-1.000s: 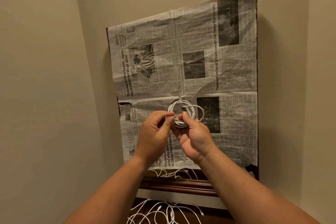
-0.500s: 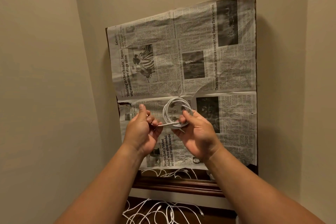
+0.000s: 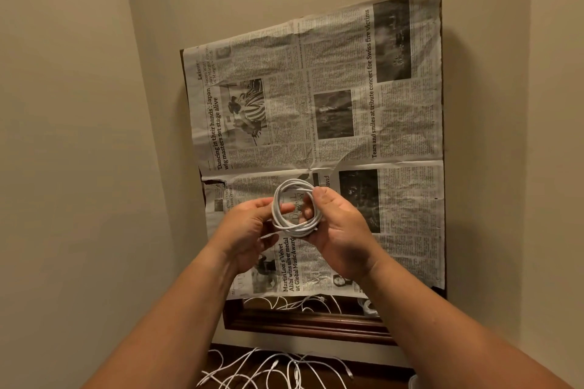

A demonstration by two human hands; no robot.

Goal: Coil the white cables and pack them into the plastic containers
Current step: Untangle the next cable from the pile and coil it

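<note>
Your right hand [image 3: 343,238] grips the coiled white cable [image 3: 297,228] by its right side while your left hand [image 3: 248,232] pinches its left edge, above the newspaper [image 3: 395,123] on the counter [image 3: 309,324], loose cables [image 3: 295,373] lying nearer you.

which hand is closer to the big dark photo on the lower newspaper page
Right. The right hand sits just left of the dark photo, holding the cable coil; the left hand is across the coil.

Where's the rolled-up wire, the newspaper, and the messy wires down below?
coiled cable [image 3: 297,229]: head view, on the bundled strands at the bottom of the loop.
newspaper [image 3: 404,123]: head view, on the printed text of its right side.
loose cables [image 3: 278,369]: head view, on the middle of the tangle.
</note>
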